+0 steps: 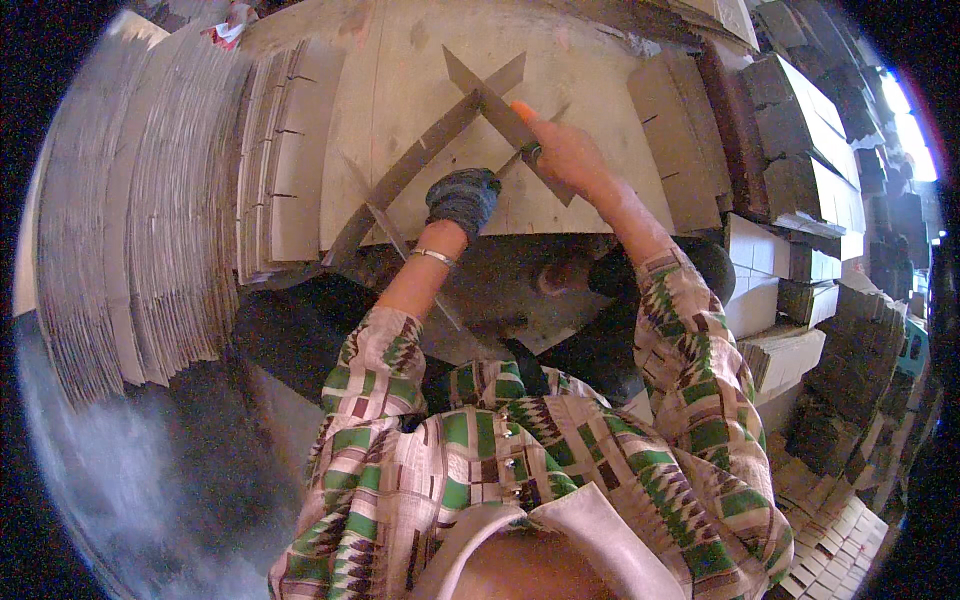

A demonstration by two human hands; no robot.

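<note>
My left hand (pixel 463 203), in a dark glove, is closed around narrow slotted cardboard strips near the middle of the board. One thin strip (pixel 385 222), seen almost edge-on, slants down past my wrist. My right hand (pixel 568 160) is bare apart from an orange fingertip cover and a dark band on a finger. It grips a brown cardboard strip (pixel 490 107), the covered finger lying along its upper edge. That strip crosses a longer cardboard strip (pixel 410 152), and they meet near their far ends. My hands hide how the other strips join.
A pale wooden board (pixel 385 60) lies under the strips. Tall rows of stacked cardboard sheets (pixel 135 200) stand at left, with slotted pieces (pixel 298 150) beside them. More cardboard (pixel 680 130) lies along the right edge, and bundled stacks (pixel 800 150) rise beyond it.
</note>
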